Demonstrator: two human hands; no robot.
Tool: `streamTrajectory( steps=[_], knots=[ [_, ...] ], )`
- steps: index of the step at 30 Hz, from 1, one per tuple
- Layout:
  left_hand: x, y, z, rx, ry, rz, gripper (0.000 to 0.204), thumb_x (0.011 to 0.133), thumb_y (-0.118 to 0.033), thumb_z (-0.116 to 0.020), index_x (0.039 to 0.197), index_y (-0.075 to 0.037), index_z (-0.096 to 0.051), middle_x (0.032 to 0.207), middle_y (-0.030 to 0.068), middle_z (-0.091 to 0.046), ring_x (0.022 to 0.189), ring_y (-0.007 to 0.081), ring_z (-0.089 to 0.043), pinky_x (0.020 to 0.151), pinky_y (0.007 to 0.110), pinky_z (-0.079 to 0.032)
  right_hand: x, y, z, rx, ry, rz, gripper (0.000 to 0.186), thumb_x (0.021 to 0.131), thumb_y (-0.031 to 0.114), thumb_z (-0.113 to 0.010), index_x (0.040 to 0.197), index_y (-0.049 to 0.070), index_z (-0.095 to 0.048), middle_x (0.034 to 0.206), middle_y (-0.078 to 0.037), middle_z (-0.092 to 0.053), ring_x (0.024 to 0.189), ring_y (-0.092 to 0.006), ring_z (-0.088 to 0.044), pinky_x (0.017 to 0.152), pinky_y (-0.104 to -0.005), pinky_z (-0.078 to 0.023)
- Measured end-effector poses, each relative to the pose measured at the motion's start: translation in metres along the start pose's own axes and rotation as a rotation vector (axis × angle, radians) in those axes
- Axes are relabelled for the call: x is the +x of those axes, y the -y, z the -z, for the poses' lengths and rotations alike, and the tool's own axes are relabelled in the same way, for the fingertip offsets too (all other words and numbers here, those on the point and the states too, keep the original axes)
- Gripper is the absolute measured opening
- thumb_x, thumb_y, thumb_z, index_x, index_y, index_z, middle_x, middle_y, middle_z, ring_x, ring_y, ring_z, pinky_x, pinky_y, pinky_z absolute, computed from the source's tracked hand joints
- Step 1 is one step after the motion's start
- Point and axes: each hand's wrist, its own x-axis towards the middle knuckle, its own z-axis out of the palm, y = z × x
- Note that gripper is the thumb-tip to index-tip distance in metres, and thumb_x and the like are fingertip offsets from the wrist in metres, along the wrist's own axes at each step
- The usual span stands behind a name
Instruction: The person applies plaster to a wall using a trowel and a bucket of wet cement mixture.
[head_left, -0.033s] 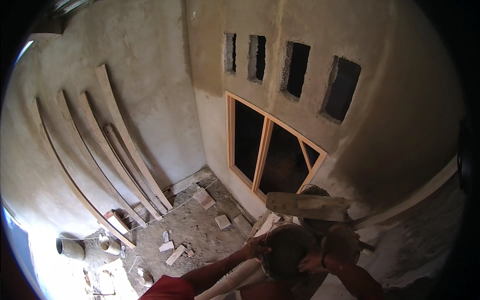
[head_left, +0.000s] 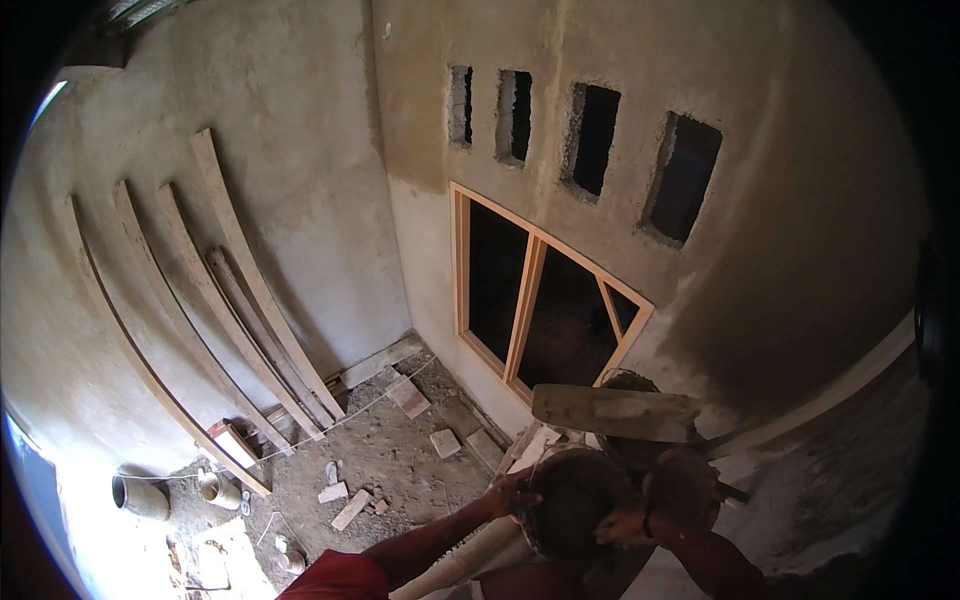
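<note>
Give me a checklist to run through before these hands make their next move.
1. Left hand on the dark round container: ok, at its left edge.
2. Right hand at the same container: ok, at its right side.
3. Firmness of both grips: cannot tell.
4. Container's contents: cannot tell, too dark inside.
5. Space beyond the container free: not ok, a weathered board lies close by.
6. Floor free of loose bricks: not ok, a brick lies among other pieces.
</note>
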Motion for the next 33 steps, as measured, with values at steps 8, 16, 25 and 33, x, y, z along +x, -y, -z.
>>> streamTrajectory(
  steps=[8,16,25,33],
  knots=[
    [-0.004,-0.002,-0.002,-0.037,0.012,-0.001,0.075,0.087,-0.022,-0.067,0.149,-0.016,-0.026,0.111,0.0136,-0.061,0.077,0.0179,-0.064,0.053,0.029,-0.057,0.001,-0.067,-0.025,0.976,0.175,0.180,0.037,0.090,0.033,-0.066,0.117,0.009,-0.059,0.077,-0.001,-0.061,0.059,-0.0100,-0.054,0.052,-0.0277,-0.048],
    [-0.011,0.005,0.008,-0.050,-0.065,0.040,0.071,0.086,-0.015,-0.067,0.147,-0.010,-0.032,0.091,0.0112,-0.064,0.062,0.0151,-0.062,0.046,0.027,-0.054,-0.070,0.028,-0.033,-0.640,-0.968,0.282,0.014,0.085,0.018,-0.055,0.091,0.006,-0.060,0.075,-0.013,-0.065,0.071,-0.0331,-0.066,0.062,-0.0476,-0.052],
    [0.023,0.011,-0.001,-0.038,-0.055,0.006,0.076,0.083,-0.013,-0.068,0.147,-0.003,-0.028,0.090,0.0133,-0.064,0.068,0.0170,-0.063,0.049,0.028,-0.056,-0.046,0.028,-0.037,-0.687,-0.808,0.163,0.016,0.082,0.017,-0.055,0.086,0.004,-0.063,0.073,-0.013,-0.065,0.072,-0.0311,-0.067,0.064,-0.0442,-0.054],
    [0.002,0.008,0.004,0.033,-0.072,0.006,0.075,0.085,-0.017,-0.069,0.147,-0.006,-0.029,0.088,0.0128,-0.062,0.065,0.0169,-0.062,0.048,0.029,-0.055,-0.102,0.051,-0.030,-0.801,-0.765,0.238,0.015,0.082,0.020,-0.056,0.082,0.009,-0.065,0.072,-0.012,-0.066,0.072,-0.0301,-0.068,0.063,-0.0445,-0.053]
  ],
)
